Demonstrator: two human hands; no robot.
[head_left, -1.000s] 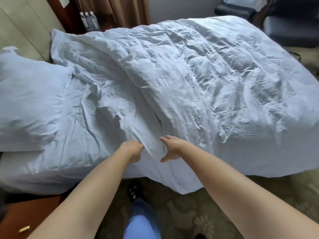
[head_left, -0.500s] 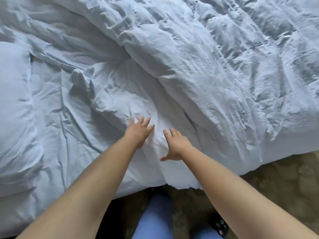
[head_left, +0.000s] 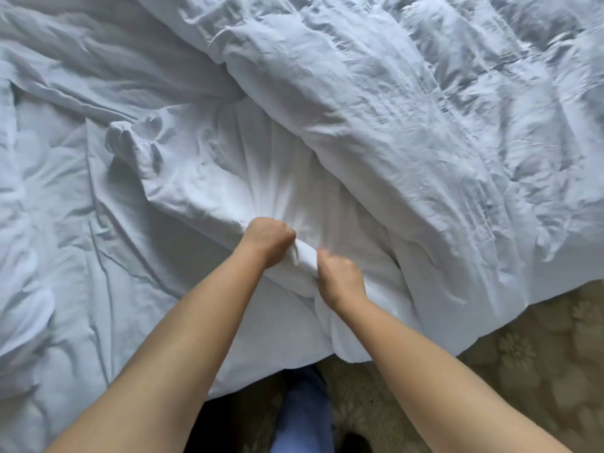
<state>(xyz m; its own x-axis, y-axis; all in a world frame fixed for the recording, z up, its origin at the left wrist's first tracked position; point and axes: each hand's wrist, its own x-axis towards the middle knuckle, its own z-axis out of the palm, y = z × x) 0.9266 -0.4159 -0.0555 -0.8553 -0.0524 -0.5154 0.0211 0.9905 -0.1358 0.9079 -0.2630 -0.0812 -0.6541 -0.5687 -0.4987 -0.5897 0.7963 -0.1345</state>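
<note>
Two grips made, little else done as yet. Left hand (head_left: 268,241) fisted round a bunched fold (head_left: 305,256) of the duvet (head_left: 408,132), fingers curled under and clamped on the cloth. Right hand (head_left: 341,277) just beside it, knuckles up, pinching the same fold from the other side. Between the two, a short roll of white cloth drawn taut, with creases fanning away beyond the left hand. Beyond and to the right of both hands, the bulk of the duvet heaped and rumpled, one corner hanging over the bed's edge toward the carpet (head_left: 539,354) under the right forearm. To the left of the left hand, wrinkled sheet (head_left: 65,263) lying uncovered. Judged from this: hold secured, spreading not yet begun. Probably left to do: drawing the edge across the uncovered sheet, shaking it flat, smoothing out the creases.
</note>
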